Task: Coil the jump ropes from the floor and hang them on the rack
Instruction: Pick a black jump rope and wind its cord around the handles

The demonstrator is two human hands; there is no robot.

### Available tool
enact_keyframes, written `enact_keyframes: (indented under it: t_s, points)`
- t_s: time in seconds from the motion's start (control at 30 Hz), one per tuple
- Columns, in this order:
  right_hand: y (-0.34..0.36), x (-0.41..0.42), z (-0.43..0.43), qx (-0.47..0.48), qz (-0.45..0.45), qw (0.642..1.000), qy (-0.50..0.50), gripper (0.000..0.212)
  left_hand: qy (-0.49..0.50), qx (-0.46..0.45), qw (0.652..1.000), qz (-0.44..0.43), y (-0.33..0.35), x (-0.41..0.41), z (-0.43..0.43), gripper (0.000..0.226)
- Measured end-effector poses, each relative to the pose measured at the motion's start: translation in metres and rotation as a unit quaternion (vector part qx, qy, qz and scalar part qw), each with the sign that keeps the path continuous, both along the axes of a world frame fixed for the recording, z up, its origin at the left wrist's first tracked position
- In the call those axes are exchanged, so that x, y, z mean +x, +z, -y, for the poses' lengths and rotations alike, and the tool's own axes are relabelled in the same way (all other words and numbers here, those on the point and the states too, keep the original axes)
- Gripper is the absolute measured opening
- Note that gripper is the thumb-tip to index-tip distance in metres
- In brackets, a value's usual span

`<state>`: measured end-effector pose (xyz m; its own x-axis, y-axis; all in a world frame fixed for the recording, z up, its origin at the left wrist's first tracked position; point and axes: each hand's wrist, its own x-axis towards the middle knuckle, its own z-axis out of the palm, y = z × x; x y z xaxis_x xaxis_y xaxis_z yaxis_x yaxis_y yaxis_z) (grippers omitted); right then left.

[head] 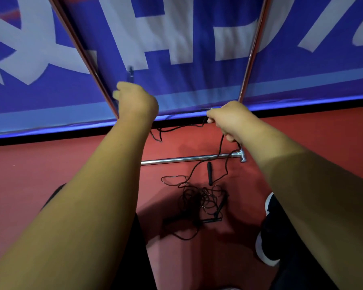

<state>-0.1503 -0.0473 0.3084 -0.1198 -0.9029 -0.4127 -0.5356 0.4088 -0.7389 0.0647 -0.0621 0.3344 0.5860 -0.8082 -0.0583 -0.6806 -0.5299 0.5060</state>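
Observation:
Both my arms reach forward over a red floor. My left hand (135,101) is closed around one end of a thin black jump rope (177,127), with a black handle (131,73) sticking up above the fist. My right hand (228,120) is closed on the same cord further along. The cord stretches between the fists and trails down to the floor. A second black handle (209,172) lies on the floor. Below it sits a tangled pile of black ropes (201,204). The rack's two metal uprights (253,53) rise on either side of my hands, and its base bar (189,159) lies on the floor.
A blue banner with large white lettering (176,38) stands right behind the rack. My right shoe (267,233), dark with a white sole, is on the floor beside the rope pile. My dark trouser leg (134,258) shows at the bottom centre.

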Motion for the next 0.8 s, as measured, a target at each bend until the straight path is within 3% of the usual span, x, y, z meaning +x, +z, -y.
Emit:
enact_keyframes:
  t_s: [0.07, 0.13, 0.2, 0.27, 0.33, 0.4, 0.53, 0.67, 0.8]
  points:
    - [-0.002, 0.001, 0.001, 0.017, 0.085, 0.996, -0.018, 0.024, 0.022, 0.083, 0.995, 0.049, -0.006, 0.003, 0.002, 0.059]
    - [0.000, 0.005, 0.001, 0.039, 0.150, 0.988, 0.004, 0.031, -0.097, 0.185, 0.971, 0.116, -0.008, -0.004, -0.001, 0.057]
    - [0.007, 0.010, 0.000, 0.065, 0.224, 0.972, 0.023, 0.032, -0.266, 0.258, 0.927, 0.055, -0.012, -0.014, -0.014, 0.038]
    - [0.015, 0.017, -0.002, 0.081, 0.286, 0.954, 0.031, 0.027, -0.403, 0.302, 0.859, -0.090, -0.017, -0.026, -0.026, 0.055]
    - [0.022, 0.023, -0.005, 0.090, 0.341, 0.935, 0.028, 0.021, -0.495, 0.288, 0.807, -0.143, -0.024, -0.038, -0.034, 0.080]
    - [0.030, 0.025, -0.006, 0.087, 0.392, 0.916, 0.014, 0.019, -0.506, 0.248, 0.810, -0.163, -0.029, -0.044, -0.035, 0.081]
    - [0.038, 0.016, -0.003, 0.073, 0.472, 0.878, -0.021, 0.016, -0.506, 0.251, 0.780, -0.267, -0.027, -0.045, -0.038, 0.041]
    - [0.039, 0.005, 0.002, 0.065, 0.510, 0.857, -0.040, 0.014, -0.508, 0.212, 0.773, -0.316, -0.019, -0.049, -0.043, 0.023]
    - [0.037, -0.003, 0.013, 0.052, 0.497, 0.860, -0.109, 0.036, -0.456, 0.200, 0.784, -0.372, -0.005, -0.051, -0.044, 0.016]
